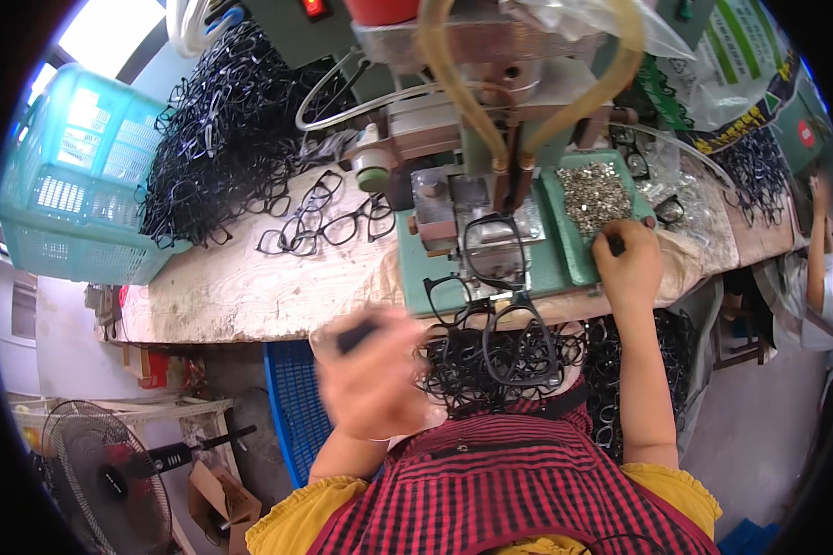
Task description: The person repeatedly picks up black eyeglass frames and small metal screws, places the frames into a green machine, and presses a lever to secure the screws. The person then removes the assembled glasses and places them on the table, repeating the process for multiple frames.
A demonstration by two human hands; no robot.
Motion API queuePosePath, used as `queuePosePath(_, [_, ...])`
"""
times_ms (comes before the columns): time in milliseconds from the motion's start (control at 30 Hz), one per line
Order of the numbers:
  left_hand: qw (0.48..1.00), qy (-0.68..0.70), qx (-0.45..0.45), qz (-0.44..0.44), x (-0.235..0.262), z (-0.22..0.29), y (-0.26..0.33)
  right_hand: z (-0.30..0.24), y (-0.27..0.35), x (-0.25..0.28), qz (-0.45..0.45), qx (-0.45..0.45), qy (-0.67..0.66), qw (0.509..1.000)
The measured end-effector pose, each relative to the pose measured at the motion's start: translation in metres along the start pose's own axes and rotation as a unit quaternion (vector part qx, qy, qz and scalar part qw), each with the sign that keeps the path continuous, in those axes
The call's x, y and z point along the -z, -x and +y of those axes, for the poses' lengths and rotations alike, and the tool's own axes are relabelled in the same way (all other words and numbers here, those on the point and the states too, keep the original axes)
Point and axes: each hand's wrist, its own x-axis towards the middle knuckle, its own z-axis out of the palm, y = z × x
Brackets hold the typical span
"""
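Observation:
My left hand [370,375] is raised before the table's front edge, left of the pile of black eyeglass frames [458,370] on my lap. It is smeared by motion; a black patch shows at its fingers, and what it holds, if anything, is unclear. My right hand [631,264] rests at the near right rim of a green tray [576,264] holding small metal parts [594,196]. Its fingers are curled together, with black at the tips; anything pinched there is hidden. A black eyeglass frame [469,254] stands at the machine's work point, its other lens toward me.
The bench machine [426,129] with yellowish hoses [453,83] rises behind. Loose eyeglass frames [341,228] lie left of it, before a tall heap of frames [217,129] and turquoise baskets [83,176]. A fan [111,476] stands lower left. Another person's arm [816,245] shows far right.

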Motion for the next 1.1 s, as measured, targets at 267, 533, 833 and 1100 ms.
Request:
queuePosePath(267, [0.954, -0.227, 0.194, 0.007, -0.006, -0.161, -0.016, -0.033, -0.019, -0.004, 0.033, -0.045, -0.217, 0.975])
queuePosePath(533, [0.902, -0.243, 0.288, -0.211, -0.04, -0.221, 0.068, 0.014, 0.024, 0.031, 0.067, -0.054, -0.09, 0.992])
queuePosePath(833, [0.832, 0.042, 0.514, -0.206, -0.014, -0.23, 0.055, -0.061, -0.004, 0.042, -0.024, 0.044, -0.352, 0.934])
queuePosePath(1100, [0.745, 0.304, 0.571, 0.164, -0.014, -0.151, 0.093, -0.112, -0.027, -0.005, -0.012, -0.024, -0.526, 0.85])
